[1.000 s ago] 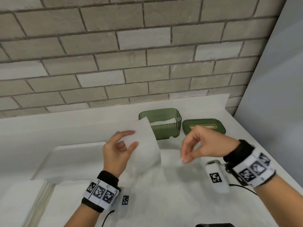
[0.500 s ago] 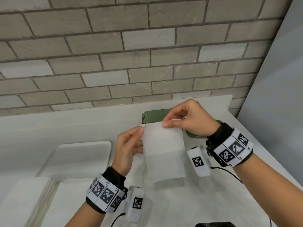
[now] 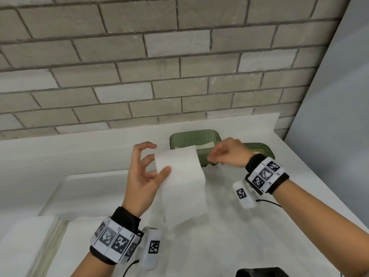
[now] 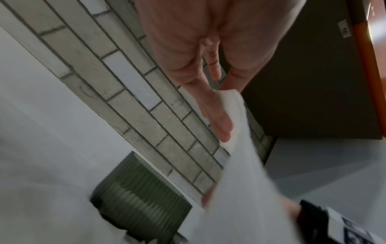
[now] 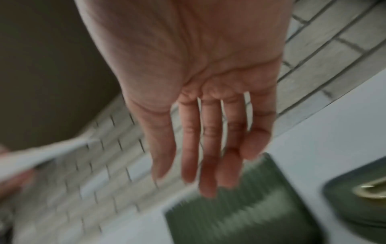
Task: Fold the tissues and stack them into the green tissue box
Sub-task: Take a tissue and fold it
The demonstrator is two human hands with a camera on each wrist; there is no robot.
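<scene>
Tissue hangs pinched in my left grip; my right grip, fingers straight and empty, hovers near the green tissue box.

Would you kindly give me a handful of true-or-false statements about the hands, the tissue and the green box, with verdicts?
1. The left hand holds the tissue with its thumb on the sheet. True.
2. The right hand grips the tissue firmly. False: its fingers are straight and hold nothing, as the right wrist view shows.
3. The green box has its lid on. False: the box is open and the lid lies beside it.
4. Some white tissue already lies in the box. True.
5. A white tray lies to the right of the box. False: it lies to the left, nearer the person.
</scene>
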